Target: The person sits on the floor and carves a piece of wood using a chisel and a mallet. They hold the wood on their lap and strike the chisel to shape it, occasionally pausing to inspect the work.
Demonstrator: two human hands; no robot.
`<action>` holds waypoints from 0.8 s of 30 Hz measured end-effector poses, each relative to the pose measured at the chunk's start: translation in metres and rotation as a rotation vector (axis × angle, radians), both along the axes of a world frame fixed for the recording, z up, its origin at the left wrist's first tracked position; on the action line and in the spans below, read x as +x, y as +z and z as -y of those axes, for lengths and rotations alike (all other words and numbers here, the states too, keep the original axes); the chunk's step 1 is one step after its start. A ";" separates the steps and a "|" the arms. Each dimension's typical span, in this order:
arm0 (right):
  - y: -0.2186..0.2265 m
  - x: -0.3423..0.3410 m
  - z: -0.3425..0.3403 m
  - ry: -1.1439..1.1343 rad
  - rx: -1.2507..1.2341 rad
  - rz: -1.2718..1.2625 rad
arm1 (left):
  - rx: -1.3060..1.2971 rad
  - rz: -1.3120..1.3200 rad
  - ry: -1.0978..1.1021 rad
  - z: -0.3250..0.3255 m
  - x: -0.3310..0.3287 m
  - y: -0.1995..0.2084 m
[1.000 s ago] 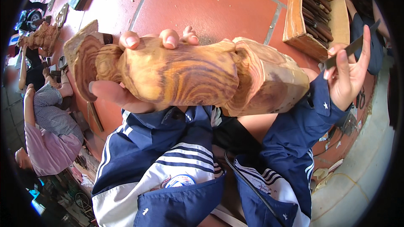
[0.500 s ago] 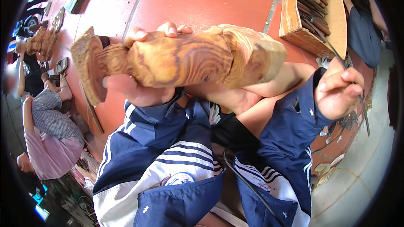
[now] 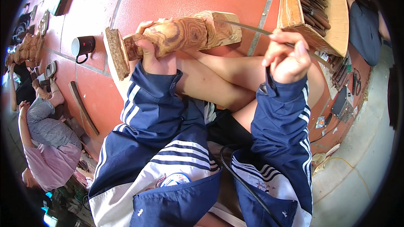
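Note:
A carved wooden figure with swirling grain lies sideways above my crossed legs. It has a rough flat base at its left end and a pale blocky right end. My left hand is wrapped round its narrower left part, thumb on the near side and fingertips showing over the far edge. In my right hand is a long, thin metal file, gripped about midway. The file's left tip reaches over the carving's pale end; whether it touches the wood, I cannot tell. Its other end sticks out past my right hand.
A cardboard box of wooden-handled tools stands at far right, beside another person's dark clothing. More tools lie below it. A mug and a wooden strip are on the tiles at left, near a seated person.
The carving has moved away from me and now looks smaller. My right hand has swung left and up, bringing the file from beside the box across to the carving's right end.

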State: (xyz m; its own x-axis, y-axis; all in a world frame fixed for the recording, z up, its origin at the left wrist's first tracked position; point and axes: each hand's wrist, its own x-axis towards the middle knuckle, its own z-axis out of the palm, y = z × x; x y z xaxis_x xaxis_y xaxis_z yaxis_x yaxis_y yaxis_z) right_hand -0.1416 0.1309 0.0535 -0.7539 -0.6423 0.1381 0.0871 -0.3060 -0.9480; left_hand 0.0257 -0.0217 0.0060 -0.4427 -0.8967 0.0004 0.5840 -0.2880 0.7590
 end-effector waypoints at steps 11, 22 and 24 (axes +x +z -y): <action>-0.022 -0.005 0.014 0.086 0.230 0.085 | 0.030 0.059 -0.041 -0.003 -0.005 -0.001; -0.049 0.001 0.036 0.130 0.226 0.068 | 0.012 0.086 -0.065 -0.003 -0.007 0.000; -0.059 0.005 0.042 0.172 0.215 0.067 | -0.003 0.074 -0.079 -0.003 -0.008 -0.001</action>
